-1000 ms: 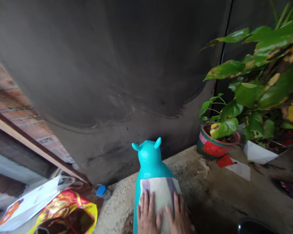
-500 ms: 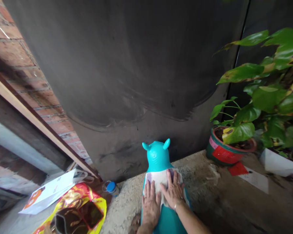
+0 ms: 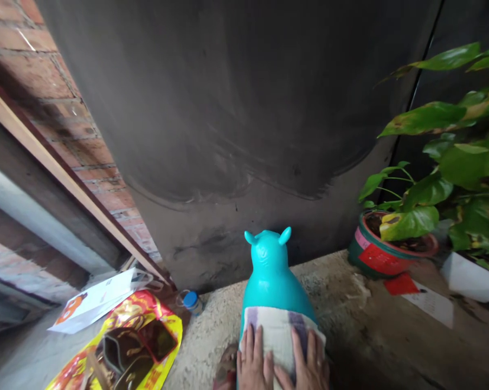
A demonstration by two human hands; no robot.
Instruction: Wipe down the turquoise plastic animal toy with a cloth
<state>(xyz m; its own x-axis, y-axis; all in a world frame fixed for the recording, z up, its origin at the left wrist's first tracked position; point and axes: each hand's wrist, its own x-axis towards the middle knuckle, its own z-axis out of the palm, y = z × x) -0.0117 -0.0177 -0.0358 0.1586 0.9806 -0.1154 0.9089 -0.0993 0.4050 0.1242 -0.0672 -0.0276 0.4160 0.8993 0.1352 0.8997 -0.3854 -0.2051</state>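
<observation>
In front of me a turquoise rubber animal toy with two small ears faces the dark panel. Across its back lies a white cloth with purple stripes. My left hand rests flat on the left side of the cloth, fingers stretched forward. On its right side lies my right hand, flat too with the fingers spread. Both wrists are cut off by the bottom edge of the view.
A dark panel stands ahead. At left are a yellow and red bag bearing a brown pouch and a phone, a white paper bag, and a blue-lidded jar. A potted plant stands at right.
Both hands have drawn back toward me along the toy, and the cloth has slid with them, baring the toy's shoulders. The camera view has shifted slightly left.
</observation>
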